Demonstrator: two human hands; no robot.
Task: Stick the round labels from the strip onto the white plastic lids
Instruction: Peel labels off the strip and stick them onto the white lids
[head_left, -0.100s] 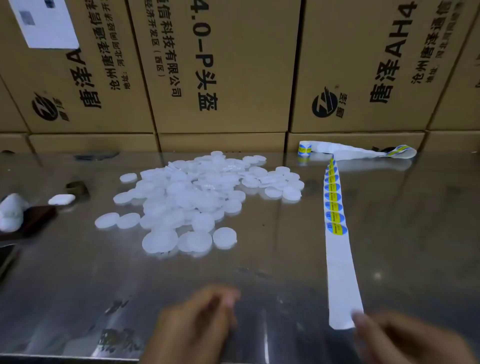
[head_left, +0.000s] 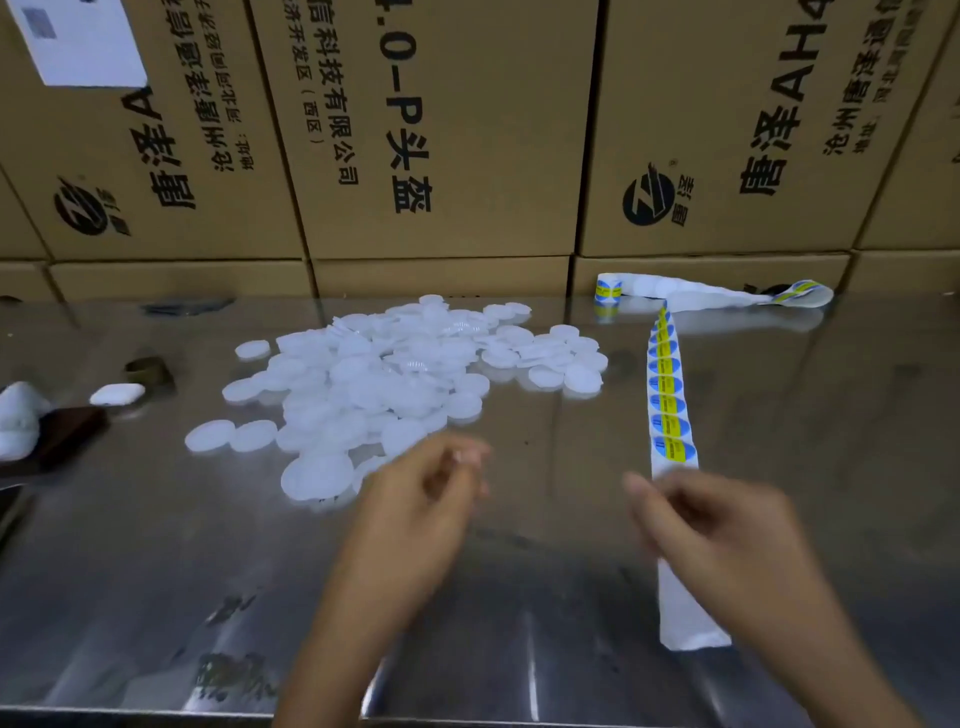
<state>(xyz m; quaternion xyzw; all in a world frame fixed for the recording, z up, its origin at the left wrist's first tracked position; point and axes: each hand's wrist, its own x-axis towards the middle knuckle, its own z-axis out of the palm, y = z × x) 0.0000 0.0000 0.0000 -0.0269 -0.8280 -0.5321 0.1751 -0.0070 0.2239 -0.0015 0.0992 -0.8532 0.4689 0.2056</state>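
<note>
Both hands advancing since earlier frame: left hand nearing white round plastic lids, fingers loosely curled, holding nothing; right hand, fingers relaxed, hovering over white backing strip of blue-yellow round labels. Labels thin, floppy, probably peeling by edge.

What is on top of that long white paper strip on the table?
A row of round blue and yellow labels sits on the far part of the strip; its near end is bare. The right hand covers a stretch between, so anything there is hidden.

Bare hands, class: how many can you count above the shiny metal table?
2. The left hand is at the near edge of the pile of round white plastic lids; the right hand is over the white paper label strip. None seems hidden.
</note>
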